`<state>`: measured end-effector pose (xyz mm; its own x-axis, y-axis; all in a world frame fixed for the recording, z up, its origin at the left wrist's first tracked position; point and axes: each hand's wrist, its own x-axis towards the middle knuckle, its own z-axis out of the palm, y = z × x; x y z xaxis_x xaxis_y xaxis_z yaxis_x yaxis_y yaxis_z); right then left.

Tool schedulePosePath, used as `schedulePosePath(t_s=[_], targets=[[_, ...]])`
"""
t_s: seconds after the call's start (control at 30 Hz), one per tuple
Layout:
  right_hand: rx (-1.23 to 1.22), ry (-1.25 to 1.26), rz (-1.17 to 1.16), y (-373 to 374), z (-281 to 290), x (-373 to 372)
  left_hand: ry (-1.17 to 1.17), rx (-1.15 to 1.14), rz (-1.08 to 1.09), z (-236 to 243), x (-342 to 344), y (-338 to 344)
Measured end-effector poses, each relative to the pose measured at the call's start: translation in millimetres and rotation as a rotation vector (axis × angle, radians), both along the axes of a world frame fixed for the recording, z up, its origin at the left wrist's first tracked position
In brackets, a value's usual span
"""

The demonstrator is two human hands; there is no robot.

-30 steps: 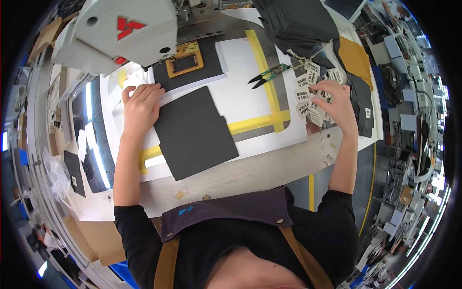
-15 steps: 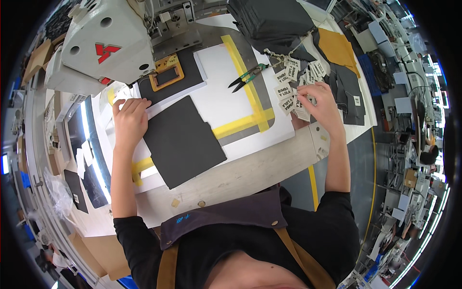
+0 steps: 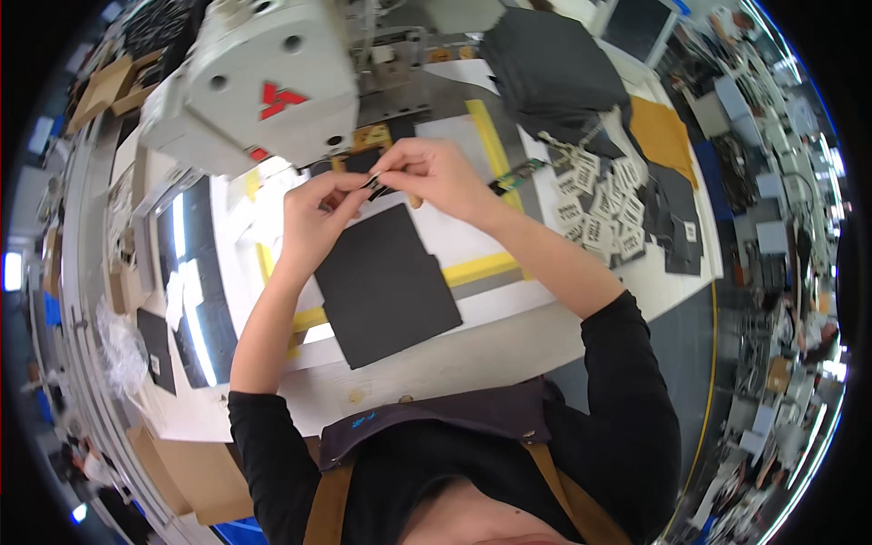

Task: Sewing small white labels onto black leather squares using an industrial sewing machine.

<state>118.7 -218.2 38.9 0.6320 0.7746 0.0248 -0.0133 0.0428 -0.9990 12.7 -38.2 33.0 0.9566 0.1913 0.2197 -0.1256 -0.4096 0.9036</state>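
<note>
My left hand [image 3: 324, 200] and my right hand [image 3: 418, 177] meet in front of the white sewing machine [image 3: 209, 113], pinching a small item [image 3: 372, 184], apparently a label, too small to make out surely. Beneath and behind them lie a dark piece with a yellow template [image 3: 371, 136] on it, partly hidden. A dark grey panel [image 3: 386, 291] lies on white sheeting with yellow tape [image 3: 481, 268], just below my hands. Green-handled snips [image 3: 518, 175] are partly hidden by my right hand. A pile of printed white labels [image 3: 599, 213] lies right of them.
A dark grey stack [image 3: 549, 64] stands at the back right, beside a mustard piece [image 3: 661, 136] and more dark pieces [image 3: 681, 236]. A glossy panel [image 3: 186, 291] and crumpled plastic [image 3: 118, 350] are at the left, cardboard [image 3: 186, 477] below. Machines and people line the right rim.
My right hand has moved from the label pile leftward to the middle. My left hand has shifted right to meet it, and both now grip a small item.
</note>
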Motion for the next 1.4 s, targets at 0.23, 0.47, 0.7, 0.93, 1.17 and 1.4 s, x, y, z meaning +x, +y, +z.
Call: schedulePosePath(t_s=[0.23,0.47,0.7,0.93,1.17,1.4], targets=[[-0.099,-0.371,0.064,25,-19,24,-0.506,0.713,0.037,-33,9,31],[-0.168,-0.744,-0.003,25,-33,27,-0.503,0.921,-0.028,-36,15,32],[-0.139,-0.932,-0.03,25,-32,33,-0.491,0.959,-0.013,-37,14,28],[-0.114,-0.989,-0.054,30,-37,37,-0.502,0.964,0.021,-37,17,26],[-0.11,-1.044,-0.049,28,-33,36,-0.498,0.92,-0.001,-37,15,24],[-0.161,-1.079,-0.076,29,-34,34,-0.467,0.937,0.006,-34,14,22]])
